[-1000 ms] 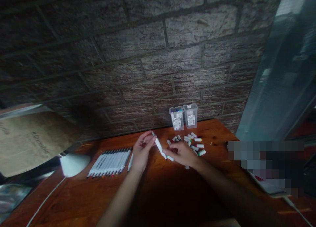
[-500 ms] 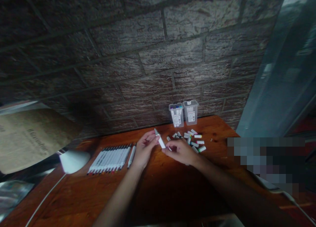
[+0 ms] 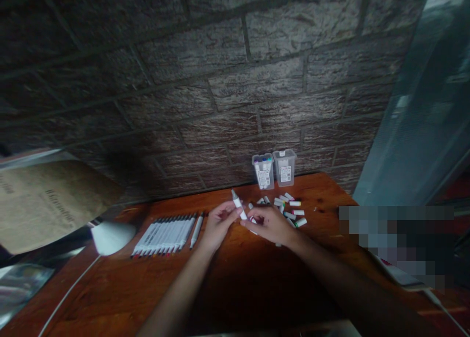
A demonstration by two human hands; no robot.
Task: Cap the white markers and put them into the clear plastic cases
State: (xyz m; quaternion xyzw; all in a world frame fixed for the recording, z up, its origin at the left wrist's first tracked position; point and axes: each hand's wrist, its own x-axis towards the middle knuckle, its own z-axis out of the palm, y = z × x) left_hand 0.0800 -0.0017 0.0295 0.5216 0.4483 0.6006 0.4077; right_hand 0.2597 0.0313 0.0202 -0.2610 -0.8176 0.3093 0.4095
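My left hand (image 3: pixel 217 224) and my right hand (image 3: pixel 269 224) meet over the wooden table (image 3: pixel 238 288), both gripping one white marker (image 3: pixel 238 204) that slants up and to the left. A row of several white markers (image 3: pixel 165 235) lies flat to the left of my left hand. A scatter of loose caps (image 3: pixel 292 209) lies just beyond my right hand. Two clear plastic boxes (image 3: pixel 273 169) stand against the brick wall; the left one holds upright markers.
A white lamp head (image 3: pixel 112 236) with a cable sits at the left. Brown paper (image 3: pixel 47 205) lies at the far left. A blurred-out patch (image 3: pixel 400 239) covers the right side; a white cable (image 3: pixel 438 300) runs below it. A glass panel (image 3: pixel 422 107) rises at the right.
The marker has tilted more upright and my hands have drawn closer together on it. The view has shifted slightly.
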